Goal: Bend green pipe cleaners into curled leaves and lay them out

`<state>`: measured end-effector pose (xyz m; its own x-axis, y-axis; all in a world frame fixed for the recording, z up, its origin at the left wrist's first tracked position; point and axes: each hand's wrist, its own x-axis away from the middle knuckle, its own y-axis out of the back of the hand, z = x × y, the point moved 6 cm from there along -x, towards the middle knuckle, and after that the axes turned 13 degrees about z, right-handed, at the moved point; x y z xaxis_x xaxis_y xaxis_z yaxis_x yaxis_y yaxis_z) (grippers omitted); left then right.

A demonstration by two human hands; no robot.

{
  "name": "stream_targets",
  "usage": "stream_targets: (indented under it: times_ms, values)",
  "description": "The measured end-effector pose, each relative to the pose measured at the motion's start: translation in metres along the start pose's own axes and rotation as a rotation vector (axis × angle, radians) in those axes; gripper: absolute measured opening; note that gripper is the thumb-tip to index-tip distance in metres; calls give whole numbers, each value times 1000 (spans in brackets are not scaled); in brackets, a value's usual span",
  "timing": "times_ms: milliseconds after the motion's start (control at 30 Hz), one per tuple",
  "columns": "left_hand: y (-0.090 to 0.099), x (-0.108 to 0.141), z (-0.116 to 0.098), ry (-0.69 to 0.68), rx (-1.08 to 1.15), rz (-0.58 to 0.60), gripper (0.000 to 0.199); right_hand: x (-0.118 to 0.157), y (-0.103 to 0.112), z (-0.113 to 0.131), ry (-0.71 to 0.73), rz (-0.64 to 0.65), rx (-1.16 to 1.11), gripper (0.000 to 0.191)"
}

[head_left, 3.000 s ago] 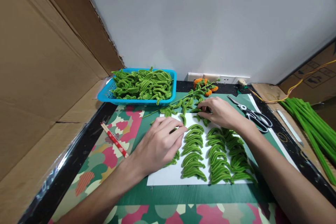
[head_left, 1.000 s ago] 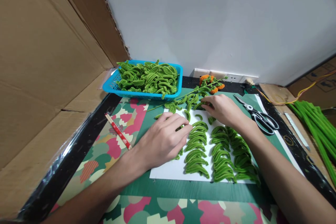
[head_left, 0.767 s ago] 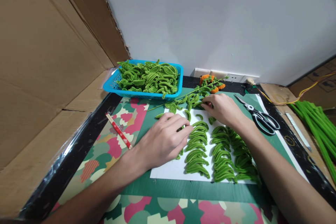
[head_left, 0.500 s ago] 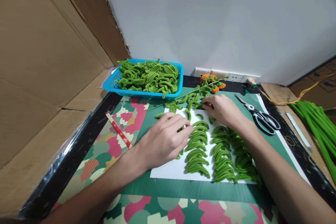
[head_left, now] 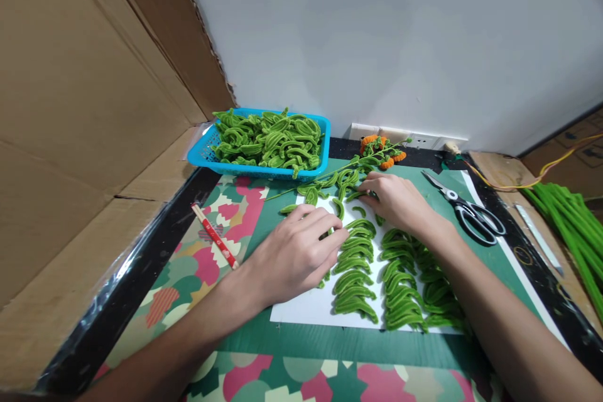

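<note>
My left hand (head_left: 301, 256) hovers over the left part of a white sheet of paper (head_left: 294, 314), fingers bent and closed, tips beside a column of curved green pipe-cleaner leaves (head_left: 354, 292). What its fingertips hold, if anything, is hidden. At the sheet's far edge, my right hand (head_left: 394, 200) pinches one fuzzy green pipe-cleaner leaf (head_left: 355, 195) from the loose pieces there. Two more leaf columns (head_left: 400, 289) lie on the right, partly under my right forearm. A small leaf (head_left: 358, 210) rests alone above the middle column.
Behind stands a blue basket (head_left: 264, 172) heaped with green leaves. Orange flowers on a green stem (head_left: 372, 143) lie by the wall sockets (head_left: 421, 140). Scissors (head_left: 464, 207) are at right, near green pipe-cleaner stems (head_left: 570, 232). Wrapped chopsticks (head_left: 215, 237) lie left, beside cardboard (head_left: 141, 166).
My right hand has shifted slightly left at the loose leaves, and a leaf now shows at its fingertips. My left hand stays almost still. The view has moved slightly.
</note>
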<state>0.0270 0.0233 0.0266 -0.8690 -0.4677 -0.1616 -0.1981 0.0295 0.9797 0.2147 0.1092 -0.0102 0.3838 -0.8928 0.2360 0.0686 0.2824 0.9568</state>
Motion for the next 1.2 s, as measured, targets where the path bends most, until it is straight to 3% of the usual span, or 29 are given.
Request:
stream_targets:
  times_ms: [267, 367, 567, 867, 1200]
  values:
    - [0, 1, 0, -3, -8, -11, 21, 8, 19, -2, -16, -50, -26, 20]
    - [0, 1, 0, -1, -12, -15, 21, 15, 25, 3, 36, -6, -109, 15]
    - [0, 0, 0, -3, -10, -19, 22, 18, 17, 11, 14, 75, -75, 9]
    - [0, 1, 0, -3, -14, -16, 23, 17, 22, 3, -58, 10, 15, 11]
    - [-1, 0, 1, -1, -18, -8, 22, 20, 10, 9, 30, 60, -31, 6]
